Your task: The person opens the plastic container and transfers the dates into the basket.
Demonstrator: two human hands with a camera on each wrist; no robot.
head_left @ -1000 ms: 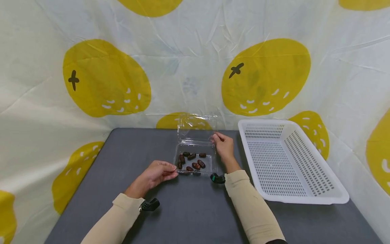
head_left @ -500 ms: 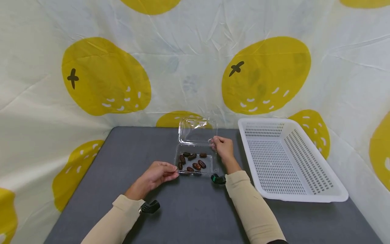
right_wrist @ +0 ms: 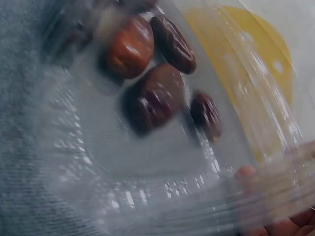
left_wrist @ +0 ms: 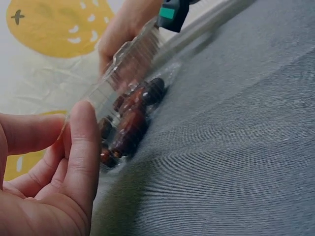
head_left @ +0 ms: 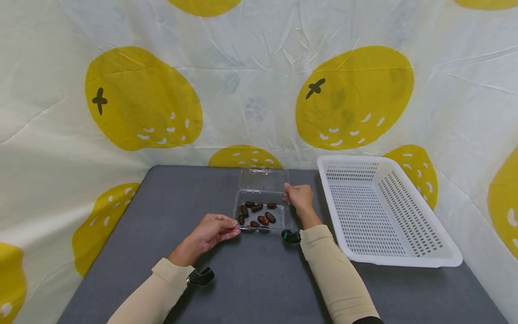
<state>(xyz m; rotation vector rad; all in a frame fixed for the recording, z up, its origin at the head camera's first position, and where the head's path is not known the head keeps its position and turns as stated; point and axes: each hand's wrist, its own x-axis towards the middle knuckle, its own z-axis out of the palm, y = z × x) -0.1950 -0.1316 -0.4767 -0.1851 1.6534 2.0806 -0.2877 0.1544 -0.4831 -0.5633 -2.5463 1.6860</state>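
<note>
A clear plastic clamshell container (head_left: pixel 282 219) stands on the grey table with several brown dates (head_left: pixel 263 220) inside. Its transparent lid (head_left: pixel 264 179) leans back, away from me. My left hand (head_left: pixel 212 231) pinches the front left rim between thumb and fingers; the left wrist view shows this grip, with dates (left_wrist: pixel 130 132) seen through the side wall. At the back right corner, near the hinge, my right hand (head_left: pixel 300 198) grips the container's edge. Through blurred plastic in the right wrist view, a fingertip (right_wrist: pixel 246 173) shows beside the dates (right_wrist: pixel 158 96).
A large white perforated plastic basket (head_left: pixel 364 220) stands to the right, close to my right forearm. The dark grey table (head_left: pixel 186 189) meets a hanging white cloth (head_left: pixel 251 81) with yellow fruit prints behind. Wrist cameras (head_left: pixel 201 276) hang from both sleeves.
The lid has tipped from nearly upright further back and lower. My right hand has come down slightly with it toward the hinge. The left hand keeps its pinch on the rim.
</note>
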